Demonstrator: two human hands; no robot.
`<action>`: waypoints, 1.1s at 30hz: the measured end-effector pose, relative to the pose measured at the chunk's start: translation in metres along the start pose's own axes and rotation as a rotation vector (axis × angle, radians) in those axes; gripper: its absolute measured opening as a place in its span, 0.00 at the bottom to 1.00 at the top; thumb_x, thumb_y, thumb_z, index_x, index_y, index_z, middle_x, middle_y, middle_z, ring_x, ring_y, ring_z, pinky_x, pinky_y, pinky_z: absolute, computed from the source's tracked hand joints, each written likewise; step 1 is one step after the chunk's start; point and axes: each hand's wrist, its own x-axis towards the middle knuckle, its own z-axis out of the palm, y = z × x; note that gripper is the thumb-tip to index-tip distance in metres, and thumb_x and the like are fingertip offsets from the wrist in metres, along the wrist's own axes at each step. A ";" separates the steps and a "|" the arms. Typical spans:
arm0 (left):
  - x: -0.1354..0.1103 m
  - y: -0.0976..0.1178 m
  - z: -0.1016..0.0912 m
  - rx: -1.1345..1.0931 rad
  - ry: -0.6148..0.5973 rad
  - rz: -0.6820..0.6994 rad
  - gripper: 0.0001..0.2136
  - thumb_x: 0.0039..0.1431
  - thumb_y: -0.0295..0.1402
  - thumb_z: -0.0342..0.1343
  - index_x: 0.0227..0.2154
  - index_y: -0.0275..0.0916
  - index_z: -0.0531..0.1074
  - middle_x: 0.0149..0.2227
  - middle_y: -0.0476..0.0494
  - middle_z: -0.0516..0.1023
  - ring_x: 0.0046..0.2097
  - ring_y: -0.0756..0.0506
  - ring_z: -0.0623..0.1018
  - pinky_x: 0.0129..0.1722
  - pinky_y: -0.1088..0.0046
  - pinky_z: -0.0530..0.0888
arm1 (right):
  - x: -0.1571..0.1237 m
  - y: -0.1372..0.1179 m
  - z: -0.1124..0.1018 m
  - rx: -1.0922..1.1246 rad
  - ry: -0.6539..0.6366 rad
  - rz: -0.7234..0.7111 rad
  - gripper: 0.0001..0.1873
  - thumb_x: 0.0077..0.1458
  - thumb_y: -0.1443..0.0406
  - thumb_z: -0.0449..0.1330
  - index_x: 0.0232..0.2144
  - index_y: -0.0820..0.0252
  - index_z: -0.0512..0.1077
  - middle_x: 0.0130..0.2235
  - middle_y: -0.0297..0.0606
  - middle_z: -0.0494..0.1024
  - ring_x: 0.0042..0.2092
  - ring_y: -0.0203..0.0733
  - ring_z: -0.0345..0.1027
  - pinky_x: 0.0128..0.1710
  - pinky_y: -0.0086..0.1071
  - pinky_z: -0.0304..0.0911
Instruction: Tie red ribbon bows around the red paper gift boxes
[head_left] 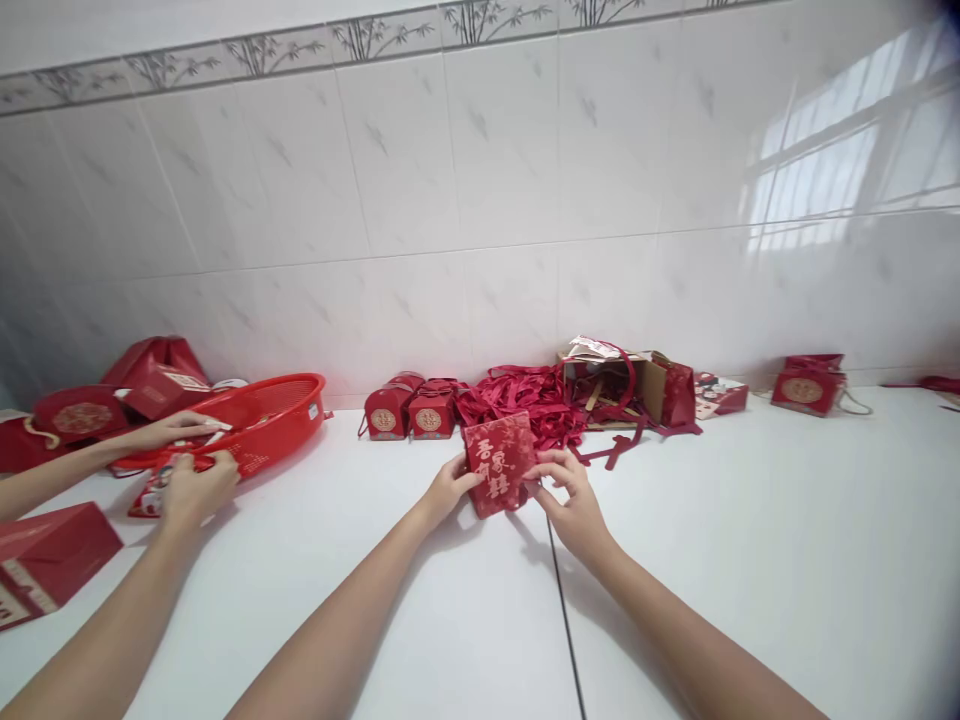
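Observation:
A red gift box (pixel 501 462) with pale lettering on its front is held up just above the white tabletop. My left hand (pixel 450 490) grips its left side, thumb toward the front. On the right edge, my right hand (pixel 566 495) is closed with thumb and fingertips together; its fingers touch the box. Right behind the box lies a heap of dark red ribbons (pixel 517 390). Two small red boxes, one a box with a gold round emblem (pixel 431 412), stand to the left of the heap.
At the left, a co-worker's hands (pixel 196 490) work at a red plastic basket (pixel 281 425), near several red boxes (pixel 82 412). An opened carton (pixel 656 385) with scraps lies behind on the right. Another red box (pixel 806 388) stands farther right by the tiled wall (pixel 510 180).

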 end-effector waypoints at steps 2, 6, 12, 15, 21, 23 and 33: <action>-0.004 0.003 0.015 -0.045 -0.047 0.015 0.21 0.42 0.34 0.60 0.43 0.36 0.73 0.45 0.38 0.78 0.47 0.37 0.75 0.48 0.59 0.70 | 0.002 0.002 -0.004 -0.087 0.106 -0.078 0.04 0.51 0.64 0.60 0.29 0.53 0.76 0.50 0.44 0.66 0.56 0.53 0.56 0.55 0.51 0.52; -0.007 0.004 0.021 -0.066 -0.061 0.024 0.19 0.45 0.32 0.58 0.42 0.34 0.71 0.45 0.38 0.77 0.47 0.37 0.74 0.48 0.58 0.69 | 0.008 0.007 -0.011 -0.054 0.123 -0.120 0.05 0.53 0.66 0.59 0.30 0.54 0.76 0.57 0.42 0.60 0.60 0.51 0.51 0.58 0.50 0.49; -0.013 0.019 0.025 -0.045 -0.107 0.121 0.20 0.43 0.30 0.59 0.43 0.37 0.72 0.43 0.42 0.77 0.46 0.38 0.74 0.48 0.60 0.69 | 0.011 0.004 -0.020 -0.007 0.095 -0.154 0.04 0.53 0.66 0.60 0.30 0.55 0.76 0.61 0.41 0.55 0.63 0.52 0.48 0.60 0.50 0.48; -0.019 0.029 0.031 -0.027 -0.155 0.171 0.19 0.41 0.29 0.61 0.41 0.39 0.73 0.41 0.43 0.78 0.45 0.38 0.75 0.48 0.60 0.69 | 0.010 0.000 -0.023 -0.002 0.068 -0.212 0.05 0.52 0.67 0.60 0.29 0.55 0.76 0.61 0.41 0.55 0.62 0.52 0.49 0.60 0.49 0.49; -0.031 0.035 0.044 0.156 -0.100 0.451 0.28 0.51 0.29 0.59 0.55 0.43 0.59 0.47 0.39 0.72 0.47 0.41 0.74 0.48 0.59 0.71 | 0.009 -0.002 -0.025 -0.006 -0.078 -0.330 0.08 0.54 0.71 0.57 0.32 0.54 0.74 0.55 0.44 0.64 0.57 0.49 0.58 0.54 0.45 0.58; -0.034 0.036 0.049 0.204 -0.015 0.605 0.35 0.53 0.28 0.58 0.60 0.46 0.47 0.49 0.38 0.69 0.48 0.42 0.73 0.47 0.60 0.71 | 0.009 -0.001 -0.025 -0.027 -0.095 -0.346 0.10 0.53 0.73 0.56 0.32 0.54 0.74 0.54 0.44 0.64 0.57 0.49 0.58 0.53 0.45 0.59; -0.036 0.051 0.052 0.241 -0.046 0.710 0.06 0.59 0.28 0.52 0.39 0.41 0.70 0.40 0.42 0.72 0.44 0.45 0.73 0.46 0.62 0.70 | 0.008 -0.002 -0.025 -0.005 -0.106 -0.367 0.10 0.53 0.73 0.55 0.34 0.55 0.73 0.50 0.45 0.66 0.54 0.47 0.62 0.51 0.42 0.62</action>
